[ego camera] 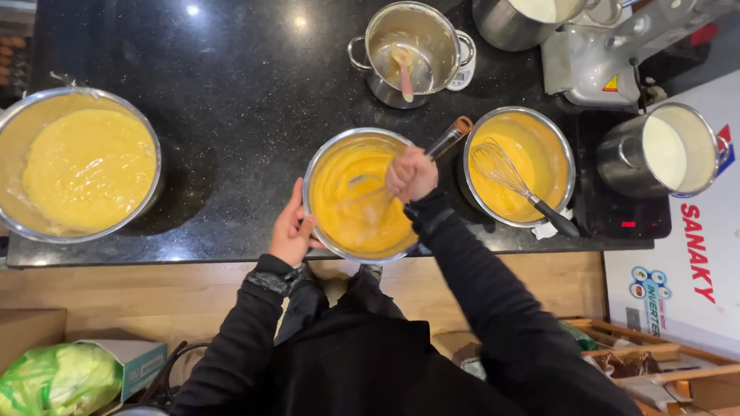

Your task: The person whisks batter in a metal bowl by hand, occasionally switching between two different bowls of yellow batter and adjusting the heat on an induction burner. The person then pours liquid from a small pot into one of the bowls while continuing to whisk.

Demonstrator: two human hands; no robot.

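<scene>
At the near edge of the black stone bench (231,100), a person in dark sleeves stands over a steel mixing bowl (362,194) holding orange-yellow batter. Left hand (291,229) wraps the bowl's left rim, fingers spread against the outside wall, gripping it. Right hand (411,174) is clenched around a utensil (451,137) with a steel shaft and brown end sticking up to the right; its working end is down in the batter and blurred, possibly a whisk, cannot say for sure.

Just right of that bowl, touching or nearly so: a second steel bowl (519,166) of the same yellow mix, a balloon whisk (518,185) with black handle resting in it, handle over the rim. Far left: a big steel basin (75,165) of paler, thicker yellow batter. Back centre: a two-handled steel pot (411,52), with a pink spatula (404,71) leaning inside. Right end: a pot of white liquid (663,151) on a black hob. Back right: another steel pot (516,21), also with white contents, beside a grey machine (597,58).
</scene>
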